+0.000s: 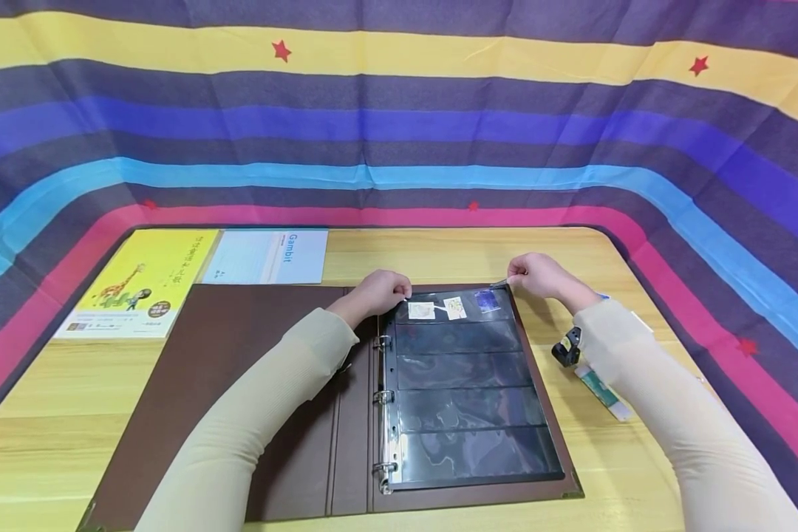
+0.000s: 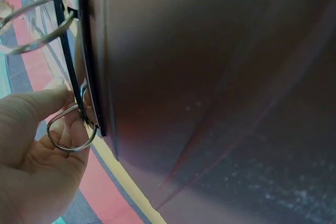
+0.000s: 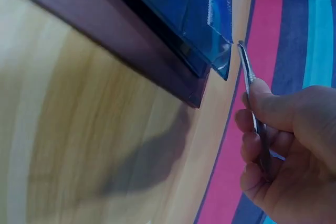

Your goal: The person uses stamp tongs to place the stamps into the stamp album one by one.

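Observation:
A brown ring-binder stamp album (image 1: 286, 443) lies spread on the table, with a black pocket page (image 1: 465, 410) over its metal rings. Two pale stamps (image 1: 421, 310) and a blue stamp (image 1: 487, 300) sit in the top pocket row. My left hand (image 1: 379, 292) pinches the page at its top left corner, thumb and fingers beside the uppermost ring (image 2: 52, 142) in the left wrist view. Metal tweezers (image 3: 247, 69) are gripped in my right hand (image 3: 291, 135), their tips just off the page's top right corner, near the blue stamp.
At the back left lie a yellow book (image 1: 153, 273) and a pale blue Gambit booklet (image 1: 259, 258). Right of the album are a small black object (image 1: 565, 349) and a green-and-white packet (image 1: 601, 394), partly under the right forearm. Striped cloth (image 1: 399, 125) hangs behind the table.

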Available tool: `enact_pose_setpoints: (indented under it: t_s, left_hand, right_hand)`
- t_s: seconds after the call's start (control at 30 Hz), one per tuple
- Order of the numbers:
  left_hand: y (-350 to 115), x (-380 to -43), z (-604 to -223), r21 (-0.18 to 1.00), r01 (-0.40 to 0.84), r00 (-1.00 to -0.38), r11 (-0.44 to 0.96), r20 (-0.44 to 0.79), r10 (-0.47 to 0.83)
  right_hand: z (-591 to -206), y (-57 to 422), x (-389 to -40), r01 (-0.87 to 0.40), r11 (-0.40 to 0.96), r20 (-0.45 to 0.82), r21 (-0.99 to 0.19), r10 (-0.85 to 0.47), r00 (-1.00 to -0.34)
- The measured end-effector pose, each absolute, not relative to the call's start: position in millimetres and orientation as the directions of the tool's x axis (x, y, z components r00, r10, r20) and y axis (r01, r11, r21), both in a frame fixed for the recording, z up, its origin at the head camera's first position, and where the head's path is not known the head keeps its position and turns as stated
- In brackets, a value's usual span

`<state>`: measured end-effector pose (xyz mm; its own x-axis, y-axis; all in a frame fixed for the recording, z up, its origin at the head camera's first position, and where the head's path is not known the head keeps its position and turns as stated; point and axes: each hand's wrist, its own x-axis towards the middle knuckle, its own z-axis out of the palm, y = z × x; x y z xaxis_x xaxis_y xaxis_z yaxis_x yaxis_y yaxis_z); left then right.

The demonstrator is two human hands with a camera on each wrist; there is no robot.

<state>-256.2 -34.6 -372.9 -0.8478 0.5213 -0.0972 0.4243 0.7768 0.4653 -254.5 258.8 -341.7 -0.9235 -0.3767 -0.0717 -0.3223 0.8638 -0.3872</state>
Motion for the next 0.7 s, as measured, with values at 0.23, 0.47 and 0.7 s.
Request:
enact_pose_setpoints:
  t_s: [0.23, 0.47, 0.7]
  left_hand:
    - [-33.7, -255.5, -372.8, 0.457, 0.434, -0.846, 0.777, -0.089, 0.525]
    - [-33.4, -255.0, -372.7, 0.465, 0.432, -0.845, 0.773, -0.092, 0.527]
    - [-33.0, -255.0, -372.4, 0.465, 0.417, -0.852, 0.781, -0.099, 0.514]
  right_hand:
    - [-343.0, 251.5, -258.9, -0.369, 0.864, -0.052, -0.342, -0.41, -0.911]
    - [-343.8, 253.7, -259.4, -0.377, 0.869, -0.106, -0.321, -0.428, -0.897]
    - [-344.6, 257.7, -261.9, -0.404, 0.862, -0.124, -0.306, -0.457, -0.881]
